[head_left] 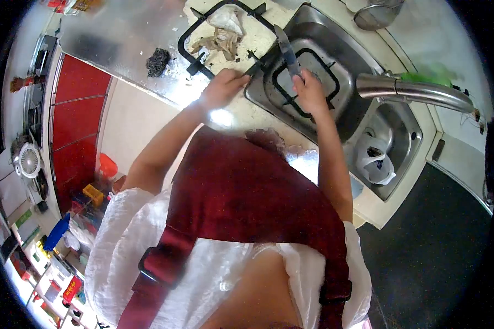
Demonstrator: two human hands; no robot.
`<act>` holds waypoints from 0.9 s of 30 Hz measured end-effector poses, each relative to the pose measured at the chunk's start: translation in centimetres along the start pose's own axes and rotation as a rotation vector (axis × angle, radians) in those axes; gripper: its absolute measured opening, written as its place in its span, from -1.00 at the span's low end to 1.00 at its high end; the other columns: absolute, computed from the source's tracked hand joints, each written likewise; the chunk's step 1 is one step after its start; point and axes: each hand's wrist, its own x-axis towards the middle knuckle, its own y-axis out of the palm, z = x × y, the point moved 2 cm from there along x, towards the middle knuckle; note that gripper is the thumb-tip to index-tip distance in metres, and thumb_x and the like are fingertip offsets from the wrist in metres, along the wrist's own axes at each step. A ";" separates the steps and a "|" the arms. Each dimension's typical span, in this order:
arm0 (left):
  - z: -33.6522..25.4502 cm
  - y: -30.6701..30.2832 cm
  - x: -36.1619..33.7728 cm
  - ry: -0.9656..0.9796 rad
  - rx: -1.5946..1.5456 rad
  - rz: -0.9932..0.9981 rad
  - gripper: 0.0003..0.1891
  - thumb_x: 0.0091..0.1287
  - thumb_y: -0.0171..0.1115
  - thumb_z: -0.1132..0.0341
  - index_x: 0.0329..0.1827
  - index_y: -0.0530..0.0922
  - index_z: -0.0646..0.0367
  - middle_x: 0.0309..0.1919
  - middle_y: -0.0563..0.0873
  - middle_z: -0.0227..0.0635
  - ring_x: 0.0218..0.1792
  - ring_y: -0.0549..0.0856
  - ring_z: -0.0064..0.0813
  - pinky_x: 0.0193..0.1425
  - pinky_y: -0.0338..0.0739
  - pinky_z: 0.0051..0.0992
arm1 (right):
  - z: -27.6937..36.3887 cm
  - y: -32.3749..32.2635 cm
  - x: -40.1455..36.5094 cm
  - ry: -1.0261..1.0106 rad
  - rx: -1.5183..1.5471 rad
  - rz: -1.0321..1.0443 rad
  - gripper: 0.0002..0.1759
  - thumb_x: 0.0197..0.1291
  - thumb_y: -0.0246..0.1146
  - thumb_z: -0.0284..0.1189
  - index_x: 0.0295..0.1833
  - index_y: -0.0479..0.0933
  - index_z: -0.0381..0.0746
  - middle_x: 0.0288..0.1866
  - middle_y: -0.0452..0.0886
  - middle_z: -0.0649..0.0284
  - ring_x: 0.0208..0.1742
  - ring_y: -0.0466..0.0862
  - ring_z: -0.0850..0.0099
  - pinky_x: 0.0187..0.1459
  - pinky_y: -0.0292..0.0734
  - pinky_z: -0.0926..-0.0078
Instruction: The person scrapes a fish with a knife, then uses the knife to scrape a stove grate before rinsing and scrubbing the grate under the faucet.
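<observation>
My right hand point(311, 92) is closed round the handle of a knife point(286, 49), whose blade points up and left over the near-left edge of the large sink point(346, 55). My left hand point(224, 88) grips the lower corner of a black pan support point(187, 41) that lies on the cream counter left of the sink. Crumpled, stained paper point(220, 45) lies inside that frame. A second black pan support point(326, 68) rests in the sink, partly behind my right hand.
A steel faucet point(411, 90) reaches over the sink from the right. The small basin point(414, 143) holds a white plastic bag point(374, 164). Dark steel wool point(158, 62) sits on the metal counter at the left. A strainer point(377, 15) is at the top right.
</observation>
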 end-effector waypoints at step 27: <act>0.2 0.6 1.1 -0.341 0.127 -0.238 -0.80 0.00 0.35 0.43 -0.28 0.61 0.18 -0.37 0.57 -0.26 -0.27 0.54 -0.22 -0.15 0.40 -0.31 | 6.4 2.7 1.4 0.141 -0.513 0.121 -0.61 0.33 -0.01 -0.13 -0.14 0.41 -0.27 -0.42 0.63 -0.06 -0.33 0.65 -0.04 -0.28 0.52 0.00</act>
